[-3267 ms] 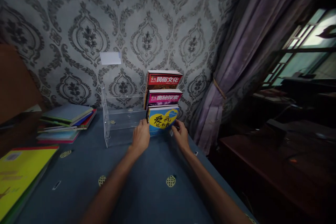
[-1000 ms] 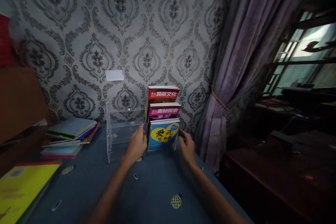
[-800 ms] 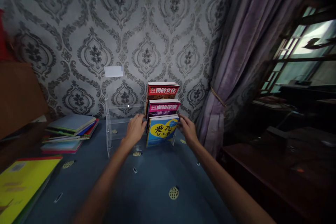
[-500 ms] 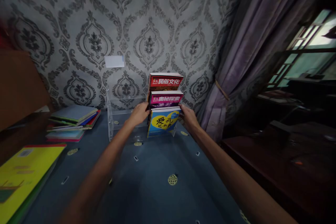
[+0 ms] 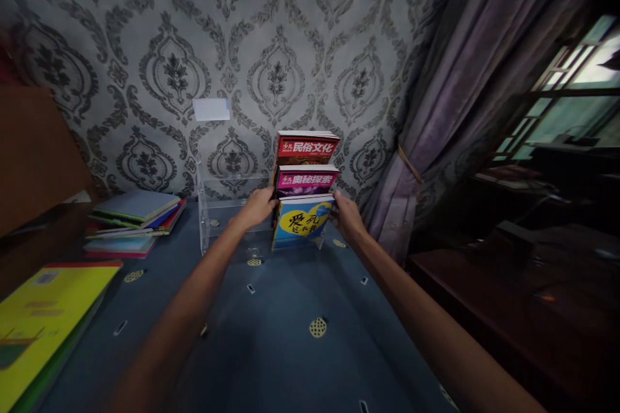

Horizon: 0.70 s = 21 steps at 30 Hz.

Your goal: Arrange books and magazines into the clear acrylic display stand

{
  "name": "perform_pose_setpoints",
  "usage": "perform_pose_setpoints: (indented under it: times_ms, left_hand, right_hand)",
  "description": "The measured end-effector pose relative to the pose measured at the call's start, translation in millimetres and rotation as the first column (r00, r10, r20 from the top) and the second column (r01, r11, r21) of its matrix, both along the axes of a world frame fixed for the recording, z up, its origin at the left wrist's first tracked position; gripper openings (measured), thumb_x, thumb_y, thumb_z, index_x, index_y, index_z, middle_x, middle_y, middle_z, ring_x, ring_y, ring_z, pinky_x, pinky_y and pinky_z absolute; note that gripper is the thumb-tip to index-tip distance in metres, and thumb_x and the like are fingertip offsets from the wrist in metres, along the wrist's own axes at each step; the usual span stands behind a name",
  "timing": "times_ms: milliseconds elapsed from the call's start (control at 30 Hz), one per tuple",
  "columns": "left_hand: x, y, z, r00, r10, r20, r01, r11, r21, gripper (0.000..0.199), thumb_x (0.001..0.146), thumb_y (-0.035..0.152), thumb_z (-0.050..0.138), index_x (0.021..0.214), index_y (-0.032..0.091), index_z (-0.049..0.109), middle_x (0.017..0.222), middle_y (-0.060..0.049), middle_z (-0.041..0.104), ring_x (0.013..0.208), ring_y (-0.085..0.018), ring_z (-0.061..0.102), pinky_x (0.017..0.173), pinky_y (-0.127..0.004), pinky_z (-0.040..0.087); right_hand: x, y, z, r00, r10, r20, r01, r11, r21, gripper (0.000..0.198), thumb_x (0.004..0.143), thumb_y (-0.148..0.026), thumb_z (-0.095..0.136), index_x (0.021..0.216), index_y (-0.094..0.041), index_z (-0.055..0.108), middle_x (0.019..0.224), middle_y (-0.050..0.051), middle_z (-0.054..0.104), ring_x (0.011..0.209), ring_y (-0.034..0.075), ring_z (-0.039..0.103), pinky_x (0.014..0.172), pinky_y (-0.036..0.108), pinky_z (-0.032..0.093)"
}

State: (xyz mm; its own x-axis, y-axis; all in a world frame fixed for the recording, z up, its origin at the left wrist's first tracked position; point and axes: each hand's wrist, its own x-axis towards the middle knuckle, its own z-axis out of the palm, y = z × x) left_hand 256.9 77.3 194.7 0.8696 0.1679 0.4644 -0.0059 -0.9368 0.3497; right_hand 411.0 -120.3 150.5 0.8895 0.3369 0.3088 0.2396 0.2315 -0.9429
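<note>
I see my left hand curled against the nine o'clock edge of the blue book, yellow heart on its cover, upright in the clear rack on the tabletop. The red book behind reads 民俗文化. My right hand cups its three o'clock edge.

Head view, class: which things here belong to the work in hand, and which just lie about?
In hand:
left hand
right hand
blue-and-yellow book
clear rack

Lying about:
stacked books
yellow book
curtain
</note>
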Motion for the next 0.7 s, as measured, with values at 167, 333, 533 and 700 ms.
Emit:
perform_pose_setpoints:
  times_ms: [167,333,533,700]
  left_hand:
    - [1,2,0.6,1.000,-0.028,0.002,0.028,1.000,-0.001,0.026,0.086,0.011,0.056,0.111,0.015,0.063,0.116,-0.014,0.071,0.111,-0.027,0.065,0.094,-0.036,0.049]
    - [0,4,2.3,0.998,-0.062,0.014,0.062,0.998,-0.001,0.029,0.086,0.010,0.056,0.113,0.016,0.062,0.117,-0.012,0.071,0.111,-0.026,0.065,0.093,-0.034,0.049]
    - [-11,2,-1.3,0.997,-0.063,0.055,0.065,0.997,-0.031,0.024,0.090,0.014,0.053,0.113,0.015,0.060,0.115,-0.012,0.070,0.108,-0.025,0.064,0.095,-0.035,0.049]
    - [-43,-14,-28.2,0.966,0.066,0.251,-0.036,0.992,-0.120,0.023,0.092,0.016,0.048,0.112,0.017,0.058,0.108,-0.009,0.068,0.103,-0.021,0.063,0.093,-0.035,0.049]
  right_hand:
    - [-1,0,-2,1.000,-0.011,0.008,0.011,1.000,0.005,0.056,0.072,-0.070,0.061,0.097,-0.022,0.073,0.099,0.004,0.075,0.102,0.025,0.066,0.074,0.031,0.055]
    - [-2,0,-2,1.000,0.003,0.003,-0.003,1.000,0.013,0.053,0.072,-0.070,0.062,0.093,-0.024,0.074,0.099,0.003,0.075,0.100,0.025,0.067,0.075,0.031,0.055]
    - [-12,-3,-14,1.000,-0.004,0.017,0.002,0.998,0.066,0.056,0.075,-0.073,0.058,0.092,-0.022,0.073,0.101,0.005,0.076,0.104,0.025,0.067,0.078,0.034,0.056]
    - [-32,-15,-49,0.999,-0.039,0.005,0.039,0.998,0.049,0.063,0.078,-0.074,0.055,0.105,-0.019,0.072,0.119,0.011,0.072,0.116,0.027,0.064,0.089,0.038,0.054]
